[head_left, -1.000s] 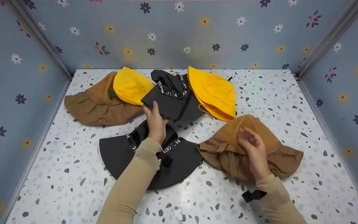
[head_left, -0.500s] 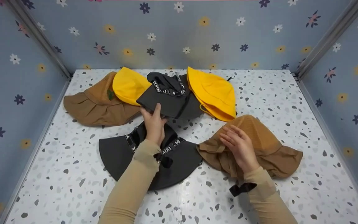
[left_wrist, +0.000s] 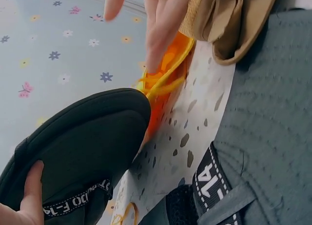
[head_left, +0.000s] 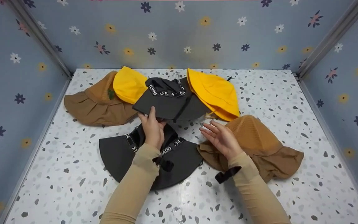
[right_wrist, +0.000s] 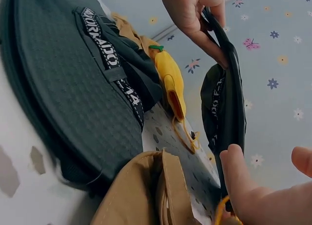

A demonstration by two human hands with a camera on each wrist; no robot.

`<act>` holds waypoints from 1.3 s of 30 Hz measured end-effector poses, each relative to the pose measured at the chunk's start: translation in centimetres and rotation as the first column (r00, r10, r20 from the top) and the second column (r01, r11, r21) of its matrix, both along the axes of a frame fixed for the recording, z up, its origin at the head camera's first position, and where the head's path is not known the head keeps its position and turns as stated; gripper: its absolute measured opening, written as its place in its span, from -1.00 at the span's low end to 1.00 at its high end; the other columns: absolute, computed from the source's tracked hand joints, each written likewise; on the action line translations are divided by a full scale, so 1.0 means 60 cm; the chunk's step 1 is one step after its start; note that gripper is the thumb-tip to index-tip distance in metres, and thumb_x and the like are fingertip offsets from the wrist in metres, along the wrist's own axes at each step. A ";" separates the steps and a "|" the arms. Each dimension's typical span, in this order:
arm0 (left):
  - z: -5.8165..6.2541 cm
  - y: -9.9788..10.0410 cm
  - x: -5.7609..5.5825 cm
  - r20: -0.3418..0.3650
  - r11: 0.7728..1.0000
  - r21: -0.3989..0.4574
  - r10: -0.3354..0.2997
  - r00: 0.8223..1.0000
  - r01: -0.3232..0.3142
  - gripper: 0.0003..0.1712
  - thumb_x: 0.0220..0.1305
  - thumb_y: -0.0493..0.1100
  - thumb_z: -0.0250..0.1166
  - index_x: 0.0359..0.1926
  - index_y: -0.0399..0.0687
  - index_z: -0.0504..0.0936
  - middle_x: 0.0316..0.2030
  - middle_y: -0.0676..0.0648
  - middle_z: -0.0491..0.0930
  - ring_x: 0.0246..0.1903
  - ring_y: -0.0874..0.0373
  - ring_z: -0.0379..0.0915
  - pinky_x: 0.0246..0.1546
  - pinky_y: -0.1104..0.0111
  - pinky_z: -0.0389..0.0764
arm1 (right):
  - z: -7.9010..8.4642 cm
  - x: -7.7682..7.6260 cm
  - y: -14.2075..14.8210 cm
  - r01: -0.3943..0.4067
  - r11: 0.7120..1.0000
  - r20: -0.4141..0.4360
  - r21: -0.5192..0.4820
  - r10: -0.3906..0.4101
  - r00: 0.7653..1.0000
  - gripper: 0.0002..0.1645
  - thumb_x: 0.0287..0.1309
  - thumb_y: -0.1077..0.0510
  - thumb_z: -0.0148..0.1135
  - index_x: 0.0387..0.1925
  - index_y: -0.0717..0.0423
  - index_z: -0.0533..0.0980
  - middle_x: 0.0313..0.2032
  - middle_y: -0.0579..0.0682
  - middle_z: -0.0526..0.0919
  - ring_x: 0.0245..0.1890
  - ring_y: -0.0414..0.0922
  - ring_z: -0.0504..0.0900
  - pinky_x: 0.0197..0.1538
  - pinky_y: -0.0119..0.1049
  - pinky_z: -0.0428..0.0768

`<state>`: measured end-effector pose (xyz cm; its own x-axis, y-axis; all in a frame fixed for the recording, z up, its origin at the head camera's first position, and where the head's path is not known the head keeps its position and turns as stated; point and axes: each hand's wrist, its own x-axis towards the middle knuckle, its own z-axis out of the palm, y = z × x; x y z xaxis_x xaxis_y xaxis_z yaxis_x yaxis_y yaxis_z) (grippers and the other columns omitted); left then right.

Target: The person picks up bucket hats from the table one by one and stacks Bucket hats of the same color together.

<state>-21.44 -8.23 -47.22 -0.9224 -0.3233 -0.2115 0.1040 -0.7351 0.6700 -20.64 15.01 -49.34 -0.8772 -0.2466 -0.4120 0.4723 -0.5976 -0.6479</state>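
Note:
My left hand grips the near left edge of the brim of a black bucket hat with white-lettered band, held tilted above the table. In the right wrist view, the left hand has thumb and fingers on either side of this brim. My right hand holds nothing, its fingers stretched toward the hat's right end. Its fingertips overlap the brim in the right wrist view. Below lies a second black hat, wide brim spread. A brown hat with knitted crown lies beneath the right forearm.
At the back right leans a yellow hat with a cord, right beside the held hat. Another yellow hat overlaps a brown hat at the back left. Flowered panels wall in the speckled table.
My right hand has moved left, from over the brown hat to near the held black hat. My left hand has drawn that hat slightly left and nearer, its brim showing wider.

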 end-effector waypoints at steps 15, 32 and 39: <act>-0.006 0.004 0.028 0.032 0.994 0.096 0.054 0.998 -0.057 -0.39 0.56 -0.19 -0.11 0.51 0.18 -0.07 0.39 -0.26 0.19 0.30 -0.21 0.31 0.21 -0.10 0.43 | -0.010 -0.064 -0.036 -0.023 0.994 0.127 -0.104 0.036 0.991 -0.21 0.46 0.17 0.02 0.55 0.12 -0.08 0.54 0.18 0.01 0.50 0.06 0.17 0.41 -0.17 0.33; -0.001 0.042 0.037 -0.063 0.994 0.111 0.003 0.998 0.004 -0.32 0.47 -0.25 0.08 0.50 0.12 0.06 0.36 -0.13 0.24 0.27 -0.05 0.30 0.34 -0.02 0.35 | 0.001 -0.055 -0.060 0.040 0.977 0.036 -0.211 -0.033 0.999 -0.31 0.39 0.47 -0.06 0.45 0.13 0.05 -0.09 0.14 0.65 -0.17 -0.01 0.75 -0.11 -0.21 0.73; -0.003 0.057 0.050 -0.098 0.998 0.046 -0.039 0.994 0.044 -0.14 0.39 -0.39 0.14 0.53 0.22 -0.03 0.43 -0.13 0.16 0.39 -0.08 0.20 0.36 0.02 0.37 | 0.005 -0.033 -0.088 0.071 0.980 0.002 -0.184 -0.071 0.997 -0.62 0.38 0.47 -0.04 0.18 0.26 0.33 -0.16 0.17 0.70 -0.18 -0.03 0.74 -0.11 -0.22 0.72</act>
